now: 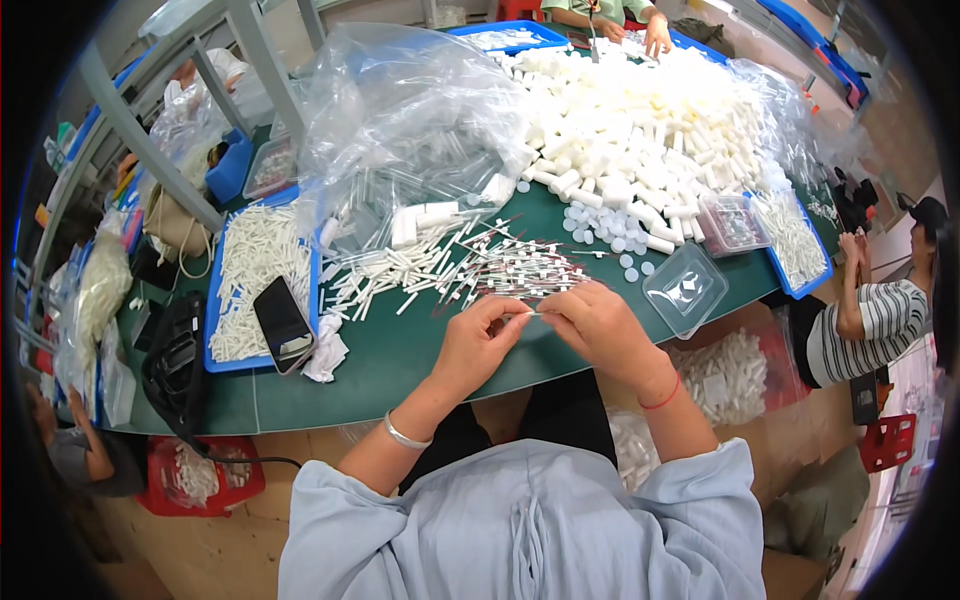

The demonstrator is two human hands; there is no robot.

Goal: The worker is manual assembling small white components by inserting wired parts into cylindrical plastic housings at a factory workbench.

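Observation:
My left hand (478,338) and my right hand (608,328) meet over the front edge of the green table. Both have thumb and forefinger pinched on a tiny white piece (534,314); the fingers mostly cover it, so its exact kind cannot be made out. Just beyond my fingertips lies a heap of small white parts with thin reddish-brown wires (515,270). Loose slim white sticks (385,278) spread to the left of that heap. Several translucent round discs (612,230) lie past my right hand, with a clear plastic tray (686,291) beside them.
A large heap of white cylinders (640,130) and a clear plastic bag (400,100) cover the far side. At left, a phone (284,318) leans on a blue tray (214,325) of white sticks, near a crumpled tissue (326,350). Another person's hands (655,35) work opposite.

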